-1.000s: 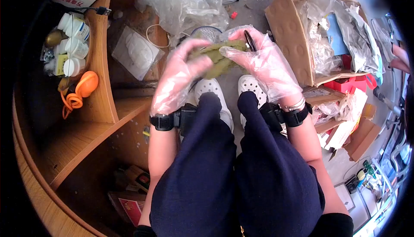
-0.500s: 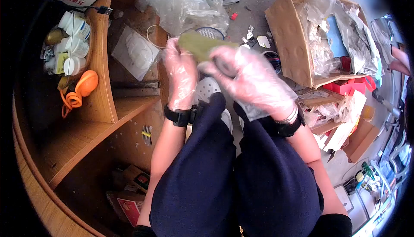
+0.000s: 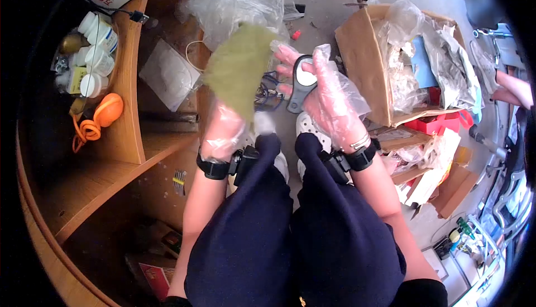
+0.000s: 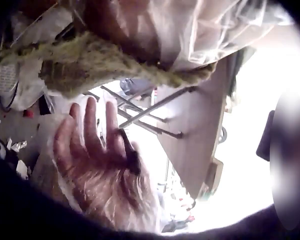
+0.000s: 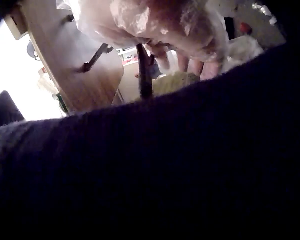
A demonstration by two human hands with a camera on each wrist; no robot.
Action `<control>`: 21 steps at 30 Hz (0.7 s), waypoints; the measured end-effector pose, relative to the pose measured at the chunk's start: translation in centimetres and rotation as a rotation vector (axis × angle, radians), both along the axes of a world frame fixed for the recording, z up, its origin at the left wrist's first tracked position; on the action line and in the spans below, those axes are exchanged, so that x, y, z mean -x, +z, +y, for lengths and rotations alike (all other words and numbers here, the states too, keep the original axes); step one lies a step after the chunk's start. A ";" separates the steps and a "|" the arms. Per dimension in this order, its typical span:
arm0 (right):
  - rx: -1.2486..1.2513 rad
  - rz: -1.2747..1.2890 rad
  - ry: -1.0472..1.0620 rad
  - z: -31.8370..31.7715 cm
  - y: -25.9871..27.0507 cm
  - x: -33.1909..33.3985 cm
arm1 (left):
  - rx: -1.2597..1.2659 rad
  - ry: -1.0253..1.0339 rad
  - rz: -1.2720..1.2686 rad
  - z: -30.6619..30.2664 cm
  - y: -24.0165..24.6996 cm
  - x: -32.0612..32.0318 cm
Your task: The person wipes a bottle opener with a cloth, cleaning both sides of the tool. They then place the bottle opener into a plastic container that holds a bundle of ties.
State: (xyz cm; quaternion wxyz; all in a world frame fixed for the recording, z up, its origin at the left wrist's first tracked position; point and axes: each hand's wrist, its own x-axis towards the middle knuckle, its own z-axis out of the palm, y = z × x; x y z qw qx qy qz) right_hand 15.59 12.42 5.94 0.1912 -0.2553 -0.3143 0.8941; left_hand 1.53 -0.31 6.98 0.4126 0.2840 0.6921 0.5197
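Note:
Both hands wear clear plastic gloves. My left hand (image 3: 222,128) holds a fuzzy olive-green cloth (image 3: 237,69), which is blurred in the head view and covers the fingers. In the left wrist view the cloth (image 4: 85,65) hangs below that hand. To its right, my right hand (image 3: 329,97), fingers spread and fairly straight, holds a black-rimmed magnifying glass (image 3: 298,96) with a round pale middle and short handle, caught by the thumb. Edge-on, the magnifying glass (image 4: 130,155) looks thin and dark in the left wrist view. Cloth and magnifying glass are apart.
A wooden shelf unit (image 3: 131,83) at left holds white bottles (image 3: 100,58) and an orange rubber bulb (image 3: 109,107). A clear plastic bag (image 3: 234,5) lies ahead. On the right stands a cardboard box (image 3: 363,55) full of wrappers. White clogs (image 3: 306,131) are below the hands.
The right hand has moved from the cloth out to the right, and the magnifying glass now shows face-on. The cloth, bunched between both hands before, now spreads over the left hand.

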 end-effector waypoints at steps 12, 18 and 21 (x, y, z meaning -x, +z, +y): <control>0.447 0.122 -0.170 -0.4 0.9 1.2 | -0.234 -0.168 0.381 5.0 -1.5 -4.4; 0.356 -0.007 -0.189 -0.1 1.7 1.1 | -0.260 -0.238 0.521 4.3 -1.7 -4.6; 0.381 0.105 -0.124 0.6 0.4 0.6 | -0.358 -0.294 0.656 3.8 -2.5 -4.2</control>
